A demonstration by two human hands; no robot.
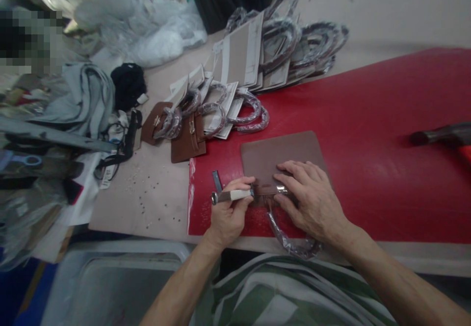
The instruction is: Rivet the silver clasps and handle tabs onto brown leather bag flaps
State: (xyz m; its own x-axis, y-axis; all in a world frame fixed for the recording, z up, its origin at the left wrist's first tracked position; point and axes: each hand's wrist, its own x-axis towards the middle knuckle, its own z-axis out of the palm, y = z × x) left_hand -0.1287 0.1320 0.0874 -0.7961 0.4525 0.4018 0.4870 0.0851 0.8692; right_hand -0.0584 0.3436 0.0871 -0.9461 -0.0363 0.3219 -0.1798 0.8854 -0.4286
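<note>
My left hand is closed around a short punch with a white-wrapped middle and a shiny round end pointing left. Its other end meets the left edge of a narrow brown strap on a flat brown leather bag panel. A silver metal piece sits on the strap by my right fingertips. My right hand lies flat on the panel, fingers slightly apart. From the panel's near edge a plastic-wrapped handle loops towards me, partly under my right hand. A small dark bar lies just beyond my left hand.
The panel lies on a red mat. A hammer rests at the right. Beyond are stacked bag panels with wrapped handles and smaller brown pieces. Dark specks dot the table at left; a grey plastic bin stands below its edge.
</note>
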